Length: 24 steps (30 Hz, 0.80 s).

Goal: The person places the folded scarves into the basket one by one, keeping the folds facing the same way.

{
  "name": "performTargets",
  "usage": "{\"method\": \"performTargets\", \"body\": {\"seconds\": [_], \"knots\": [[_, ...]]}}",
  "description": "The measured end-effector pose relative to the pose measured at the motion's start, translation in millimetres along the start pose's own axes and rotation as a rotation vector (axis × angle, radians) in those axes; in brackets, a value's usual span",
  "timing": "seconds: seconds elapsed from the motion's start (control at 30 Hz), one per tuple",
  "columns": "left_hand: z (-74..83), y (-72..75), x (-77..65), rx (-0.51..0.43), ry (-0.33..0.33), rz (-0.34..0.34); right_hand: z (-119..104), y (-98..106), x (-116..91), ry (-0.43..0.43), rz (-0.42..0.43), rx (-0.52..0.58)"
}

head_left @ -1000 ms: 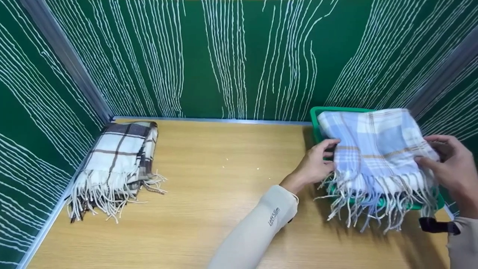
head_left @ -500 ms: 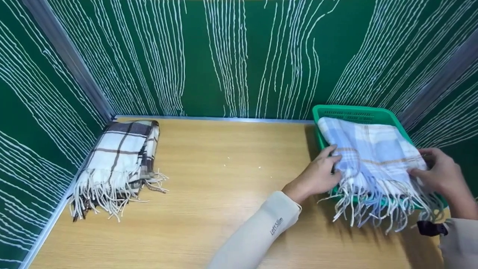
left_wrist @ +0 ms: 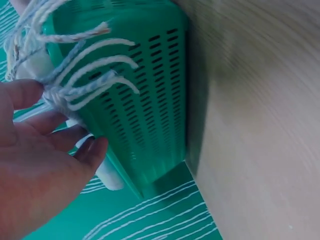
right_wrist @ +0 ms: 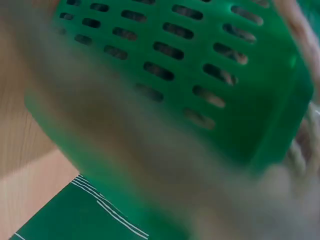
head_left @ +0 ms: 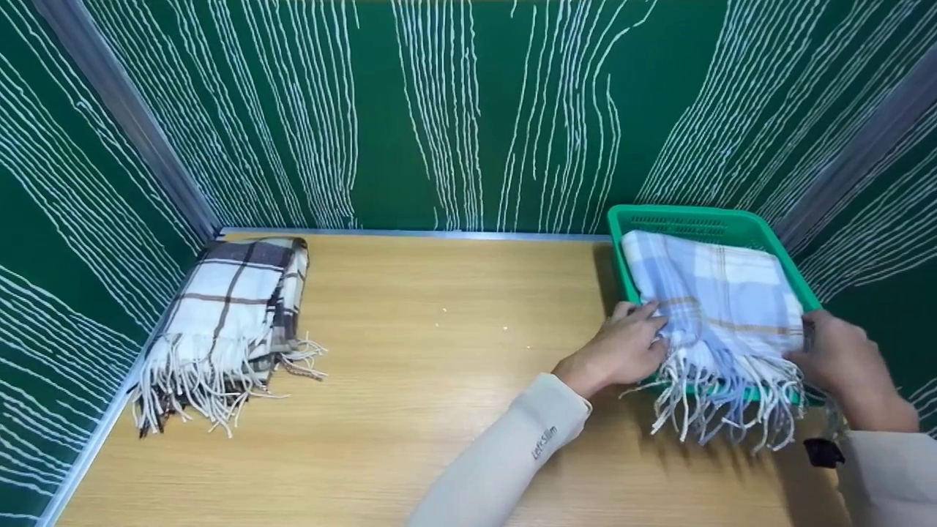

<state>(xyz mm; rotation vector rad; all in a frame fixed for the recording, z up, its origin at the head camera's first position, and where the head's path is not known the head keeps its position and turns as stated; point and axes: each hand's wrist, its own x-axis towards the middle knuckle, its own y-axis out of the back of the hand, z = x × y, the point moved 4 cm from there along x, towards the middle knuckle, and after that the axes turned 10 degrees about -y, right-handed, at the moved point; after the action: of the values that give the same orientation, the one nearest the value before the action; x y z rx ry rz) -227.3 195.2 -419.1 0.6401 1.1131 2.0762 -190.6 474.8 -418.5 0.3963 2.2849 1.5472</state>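
A folded blue-and-white plaid scarf [head_left: 739, 293] lies in the green plastic basket [head_left: 681, 211], its fringe hanging over the near rim. My left hand [head_left: 622, 348] holds the scarf's left edge at the basket's rim. In the left wrist view, the thumb touches the knotted fringe [left_wrist: 100, 65] and the curved fingers lie along the rim. On the other side, my right hand [head_left: 849, 359] grips the scarf's right edge near the fringe, thumb toward the cloth. Blurred strands cover much of the right wrist view, with the slotted basket wall [right_wrist: 240, 100] behind; the right fingers are hidden there.
A folded brown-and-white plaid scarf [head_left: 227, 300] lies at the left of the wooden table [head_left: 439, 410], fringe toward me. Green walls [head_left: 381, 110] with white wavy lines enclose the back and sides. Small white specks dot the middle of the table.
The scarf's far edge has come down from the basket's back rim, baring the basket's back wall. Its right edge has moved inward with my right hand. My left hand has shifted slightly nearer.
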Motion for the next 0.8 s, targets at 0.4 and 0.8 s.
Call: {"method": "performTargets", "body": {"seconds": [0.4,0.8], "knots": [[-29.5,1.1,-27.7,-0.267,-0.013,0.112,-7,7,-16,-0.028,0.144,-0.058],[-75.8,24.7,-63.5,-0.446,0.051,0.222,-43,15,-33,0.035,0.221,0.03]]}}
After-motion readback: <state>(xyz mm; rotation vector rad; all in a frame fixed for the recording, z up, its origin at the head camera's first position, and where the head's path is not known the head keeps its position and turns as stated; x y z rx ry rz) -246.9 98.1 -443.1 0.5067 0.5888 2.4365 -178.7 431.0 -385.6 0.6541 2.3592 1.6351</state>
